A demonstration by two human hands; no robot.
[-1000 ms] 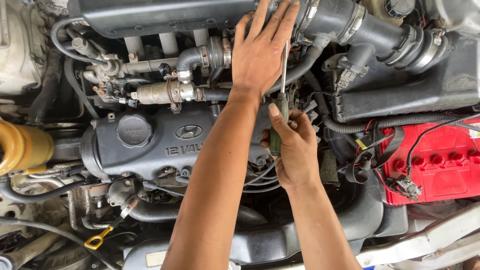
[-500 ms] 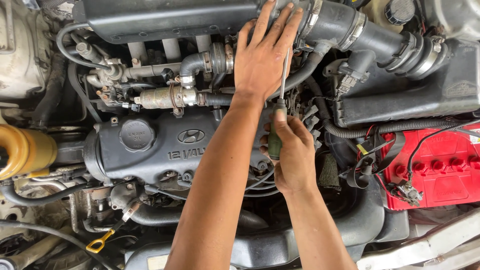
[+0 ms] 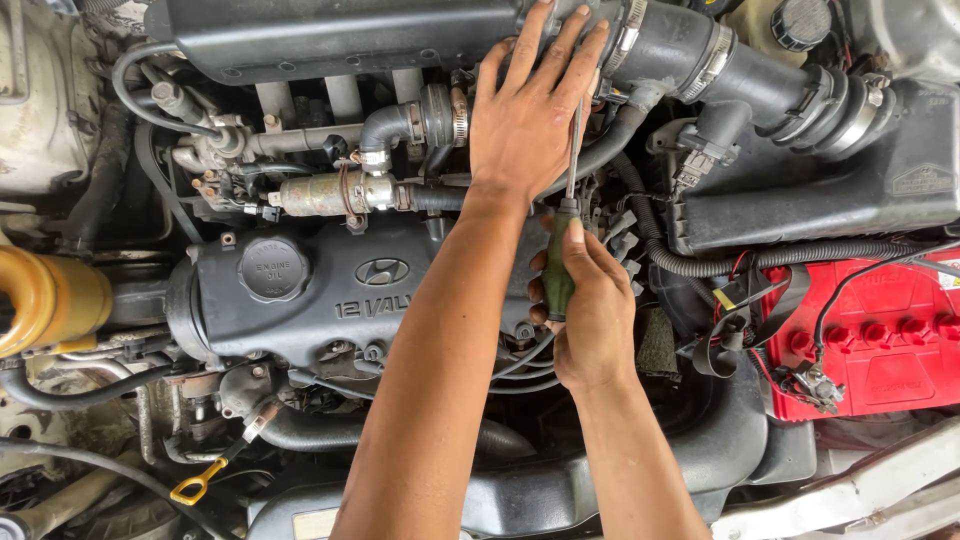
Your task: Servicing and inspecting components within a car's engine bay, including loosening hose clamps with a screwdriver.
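My left hand (image 3: 525, 120) reaches far into an engine bay and lies flat, fingers spread, against the black intake hose (image 3: 680, 50) next to its metal clamp (image 3: 628, 25). My right hand (image 3: 595, 320) grips the green handle of a screwdriver (image 3: 557, 270). Its thin shaft points up past my left hand's edge toward the clamp, and the tip is hidden behind my fingers. Below both hands sits the dark valve cover (image 3: 300, 300) with a round oil filler cap (image 3: 273, 268).
A red battery (image 3: 870, 340) with black cables sits at the right, below the black air box (image 3: 820, 190). A yellow dipstick loop (image 3: 195, 488) lies at lower left, with a yellow cylinder (image 3: 50, 295) at the far left. Hoses and wires crowd the middle.
Both hands stay at the same spot on the hose. My right hand has shifted its grip slightly on the screwdriver handle.
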